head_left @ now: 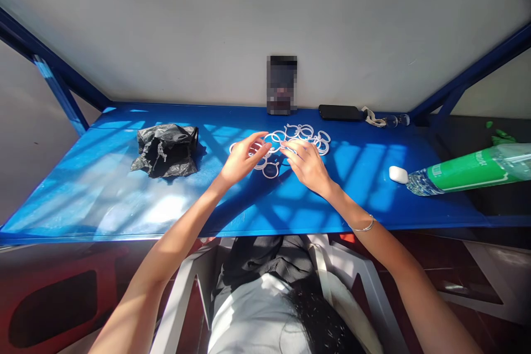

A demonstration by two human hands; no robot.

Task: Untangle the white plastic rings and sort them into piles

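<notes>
Several white plastic curtain rings [271, 170] lie in a loose, overlapping pile on the blue table [232, 215]. At the pile's left side is my left hand [241, 159], its thumb and forefinger curved and apart, with rings showing between and beyond them. My right hand [307, 166] comes over the pile from the right, palm down. Its fingertips close on a white ring [286, 146] near the middle; the hand hides part of the pile. More rings [306, 131] spread behind and to the right of that hand.
A crumpled black plastic bag [166, 149] sits on the left. A phone [282, 86] leans on the wall at the back. To its right lie a black case [339, 113] and eyeglasses [390, 120]. A white earbud case [398, 174] touches a green-labelled bottle [468, 170].
</notes>
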